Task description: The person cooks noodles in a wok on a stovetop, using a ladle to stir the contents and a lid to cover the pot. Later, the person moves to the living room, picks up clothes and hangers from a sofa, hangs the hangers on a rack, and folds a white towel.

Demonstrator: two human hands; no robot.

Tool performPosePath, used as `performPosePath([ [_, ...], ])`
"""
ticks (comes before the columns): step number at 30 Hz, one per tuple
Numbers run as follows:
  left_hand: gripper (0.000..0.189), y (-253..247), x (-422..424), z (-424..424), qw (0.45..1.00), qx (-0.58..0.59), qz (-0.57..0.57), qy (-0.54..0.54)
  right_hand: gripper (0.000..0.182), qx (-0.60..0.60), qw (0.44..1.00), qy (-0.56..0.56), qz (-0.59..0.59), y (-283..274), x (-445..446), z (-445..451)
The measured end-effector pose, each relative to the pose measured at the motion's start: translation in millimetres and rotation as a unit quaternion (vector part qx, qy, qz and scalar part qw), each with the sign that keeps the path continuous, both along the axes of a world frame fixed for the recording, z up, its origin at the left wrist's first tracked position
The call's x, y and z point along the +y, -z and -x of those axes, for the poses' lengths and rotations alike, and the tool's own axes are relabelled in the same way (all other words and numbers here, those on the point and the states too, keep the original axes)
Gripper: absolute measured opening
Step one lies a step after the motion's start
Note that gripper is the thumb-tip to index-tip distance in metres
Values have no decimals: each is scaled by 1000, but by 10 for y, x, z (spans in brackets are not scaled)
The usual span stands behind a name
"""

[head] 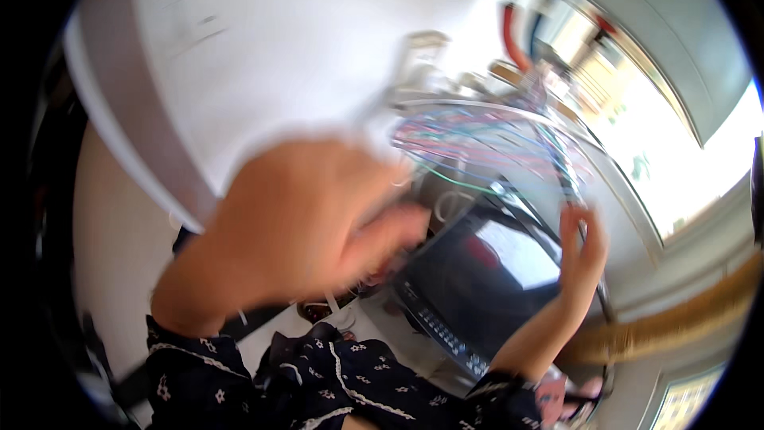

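Note:
My left hand is large and blurred at the left centre, held up close to the camera; whether it grips anything is unclear. A loose bundle of thin coloured wires spans the view from just beyond my left hand towards the right. At the right, my right hand pinches the gathered lower end of the wires between thumb and fingers. Beneath both hands lies a black panel-like device with a row of buttons along one edge and a white reflection on its surface.
Behind the wires stand blurred small items on a ledge, with red and blue tubes near a window. A yellowish-brown bar runs at the lower right. A white surface fills the upper left.

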State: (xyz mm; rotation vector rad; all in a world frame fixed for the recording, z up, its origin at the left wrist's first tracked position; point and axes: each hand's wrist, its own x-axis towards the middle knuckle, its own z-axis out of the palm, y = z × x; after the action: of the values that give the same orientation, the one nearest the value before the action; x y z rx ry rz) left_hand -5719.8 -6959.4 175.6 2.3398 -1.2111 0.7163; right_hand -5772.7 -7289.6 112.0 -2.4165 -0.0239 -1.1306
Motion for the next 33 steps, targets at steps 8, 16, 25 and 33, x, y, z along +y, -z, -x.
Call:
performPosePath([
  [8,39,3234,1446,1488,657,558,-419,-285,26,584,774,-245,1,3192,1501,632],
  [16,30,3574,2841,2679,706,617,-75,-339,28,543,634,-455,309,2862,3944,393],
  [25,24,3329,4736,3780,573,651,76,-492,25,469,583,-563,352,2935,6570,646],
  [33,20,3730,5622,4094,476,623,218,-581,30,515,358,-600,497,3560,8039,690],
])
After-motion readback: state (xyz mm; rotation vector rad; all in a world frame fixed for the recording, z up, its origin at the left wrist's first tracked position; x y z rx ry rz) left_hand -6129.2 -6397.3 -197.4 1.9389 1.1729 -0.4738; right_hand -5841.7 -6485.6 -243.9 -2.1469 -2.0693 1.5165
